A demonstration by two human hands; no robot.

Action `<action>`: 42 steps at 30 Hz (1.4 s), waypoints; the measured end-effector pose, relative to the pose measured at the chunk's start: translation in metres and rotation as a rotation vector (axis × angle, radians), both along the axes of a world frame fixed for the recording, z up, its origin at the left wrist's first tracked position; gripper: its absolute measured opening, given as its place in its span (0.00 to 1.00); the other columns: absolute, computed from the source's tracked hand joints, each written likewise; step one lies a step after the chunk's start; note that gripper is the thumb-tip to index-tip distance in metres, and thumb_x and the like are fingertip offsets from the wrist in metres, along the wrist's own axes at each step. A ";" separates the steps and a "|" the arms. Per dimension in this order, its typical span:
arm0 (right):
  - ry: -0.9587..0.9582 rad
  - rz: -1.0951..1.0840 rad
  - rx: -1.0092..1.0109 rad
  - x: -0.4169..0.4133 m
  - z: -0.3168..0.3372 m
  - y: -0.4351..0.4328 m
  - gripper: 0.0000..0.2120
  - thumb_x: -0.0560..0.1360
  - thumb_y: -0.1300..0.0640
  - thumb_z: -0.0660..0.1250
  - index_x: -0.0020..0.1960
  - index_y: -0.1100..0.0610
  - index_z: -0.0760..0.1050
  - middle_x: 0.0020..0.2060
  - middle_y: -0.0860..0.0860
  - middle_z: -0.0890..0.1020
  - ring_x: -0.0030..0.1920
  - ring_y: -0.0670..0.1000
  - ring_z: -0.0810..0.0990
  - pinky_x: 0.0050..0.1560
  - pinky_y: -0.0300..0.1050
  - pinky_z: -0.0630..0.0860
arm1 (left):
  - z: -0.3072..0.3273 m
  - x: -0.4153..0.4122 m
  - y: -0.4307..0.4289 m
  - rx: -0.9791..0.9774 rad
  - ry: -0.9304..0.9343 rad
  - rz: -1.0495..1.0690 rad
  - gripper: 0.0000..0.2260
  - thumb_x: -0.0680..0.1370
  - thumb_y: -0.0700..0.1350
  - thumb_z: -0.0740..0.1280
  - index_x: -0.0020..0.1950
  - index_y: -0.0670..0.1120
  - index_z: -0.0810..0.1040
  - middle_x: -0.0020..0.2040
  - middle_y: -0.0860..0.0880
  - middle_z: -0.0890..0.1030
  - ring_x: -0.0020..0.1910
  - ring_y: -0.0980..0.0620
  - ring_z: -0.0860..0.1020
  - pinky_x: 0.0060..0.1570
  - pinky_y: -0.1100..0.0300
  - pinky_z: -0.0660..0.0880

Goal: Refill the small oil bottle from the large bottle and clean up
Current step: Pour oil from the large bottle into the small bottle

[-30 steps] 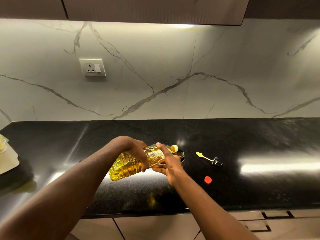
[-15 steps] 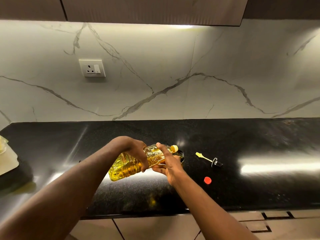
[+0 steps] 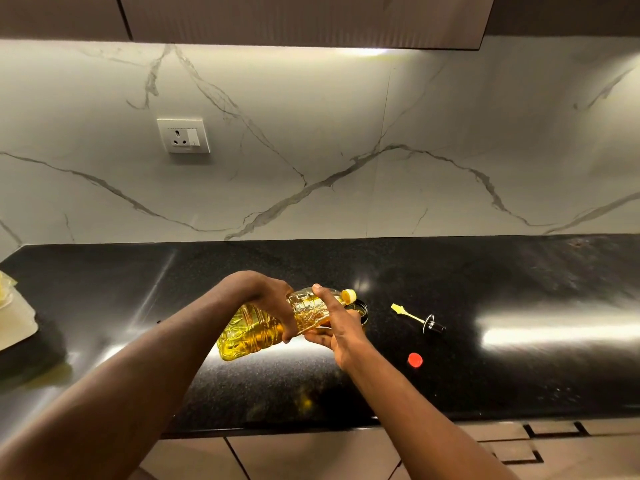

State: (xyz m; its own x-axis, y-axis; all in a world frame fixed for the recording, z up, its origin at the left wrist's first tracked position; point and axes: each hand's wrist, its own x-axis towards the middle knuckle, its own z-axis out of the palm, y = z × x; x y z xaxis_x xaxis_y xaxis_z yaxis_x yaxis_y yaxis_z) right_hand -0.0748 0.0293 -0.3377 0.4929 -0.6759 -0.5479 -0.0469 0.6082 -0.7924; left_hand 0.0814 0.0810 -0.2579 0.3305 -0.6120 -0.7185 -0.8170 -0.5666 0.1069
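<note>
The large clear bottle of yellow oil [image 3: 252, 332] is tipped almost flat, its yellow neck [image 3: 349, 295] pointing right over the dark rim of the small bottle [image 3: 361, 308]. My left hand [image 3: 268, 299] grips the big bottle around its middle from above. My right hand [image 3: 334, 325] holds its shoulder from the near side and hides most of the small bottle. A red cap [image 3: 415, 360] lies on the black counter [image 3: 485, 368]. The small bottle's black stopper with a yellow brush tip [image 3: 417, 318] lies to the right.
A pale cloth or pad with a yellowish item [image 3: 14, 313] lies at the counter's left edge. A wall socket [image 3: 183, 136] sits on the marble backsplash. Cabinet drawers [image 3: 519, 448] run below the counter's front edge.
</note>
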 end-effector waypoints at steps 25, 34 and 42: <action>-0.013 0.011 -0.016 -0.001 0.000 -0.005 0.35 0.67 0.40 0.82 0.65 0.56 0.74 0.54 0.57 0.86 0.49 0.57 0.89 0.51 0.55 0.87 | 0.006 -0.003 -0.001 0.003 -0.006 0.011 0.43 0.65 0.55 0.82 0.76 0.53 0.68 0.66 0.48 0.78 0.65 0.43 0.78 0.67 0.42 0.76; -0.022 -0.001 -0.015 -0.003 0.000 -0.005 0.34 0.67 0.41 0.82 0.64 0.56 0.74 0.54 0.58 0.86 0.49 0.57 0.88 0.51 0.55 0.87 | 0.008 -0.005 -0.001 0.005 -0.015 -0.011 0.45 0.60 0.58 0.82 0.75 0.54 0.69 0.63 0.49 0.80 0.62 0.45 0.79 0.66 0.42 0.77; -0.023 0.004 -0.030 -0.004 -0.002 -0.004 0.34 0.67 0.39 0.81 0.64 0.55 0.75 0.54 0.57 0.86 0.50 0.57 0.88 0.52 0.56 0.86 | 0.010 -0.008 0.000 -0.006 -0.008 -0.003 0.37 0.69 0.52 0.81 0.75 0.52 0.70 0.65 0.48 0.79 0.64 0.44 0.78 0.67 0.43 0.76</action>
